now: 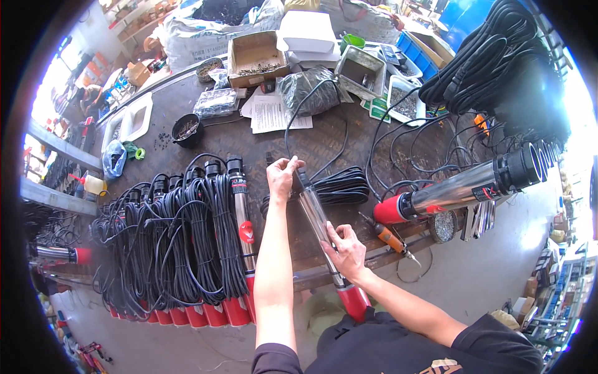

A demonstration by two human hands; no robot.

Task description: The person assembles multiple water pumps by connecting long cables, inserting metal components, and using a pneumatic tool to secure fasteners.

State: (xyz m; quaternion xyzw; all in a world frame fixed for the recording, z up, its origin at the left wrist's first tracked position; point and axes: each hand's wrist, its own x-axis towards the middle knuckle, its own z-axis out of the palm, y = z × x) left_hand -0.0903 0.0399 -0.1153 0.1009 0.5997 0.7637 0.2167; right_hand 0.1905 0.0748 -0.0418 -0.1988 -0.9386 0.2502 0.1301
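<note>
While the left hand (pixel 280 179) was raised at the black upper end of a slim, silver metal cylinder (pixel 314 210), its fingers were drawn together; whether they pinched the end piece or the cable there could not be told. The right hand (pixel 346 250) grasped the same cylinder lower down, thumb and fingers against the bright barrel. The cylinder lay slanted across the near table edge, its smooth red end (pixel 355 303) next to the person's dark shirt.

A thin black rubbery cable (pixel 286 138) rose beside the left hand and looped over the table. A tied coil of black cable (pixel 344 187) lay just right of the barrel. To the right of the right hand, an orange-and-black handheld power driver (pixel 389 237) rested near the edge.

Left of the arms, a row of silver-and-red cylinders with bundled black cables (pixel 187 237) stood side by side. To the right lay larger silver metal tubes with red ends (pixel 451 190).

Farther back on the dark brown tabletop (pixel 233 138) were a round black bowl (pixel 187 129), printed white paper sheets (pixel 271 116), a crumpled grey plastic bag (pixel 305 93) and a shallow brown cardboard box (pixel 255 57).
</note>
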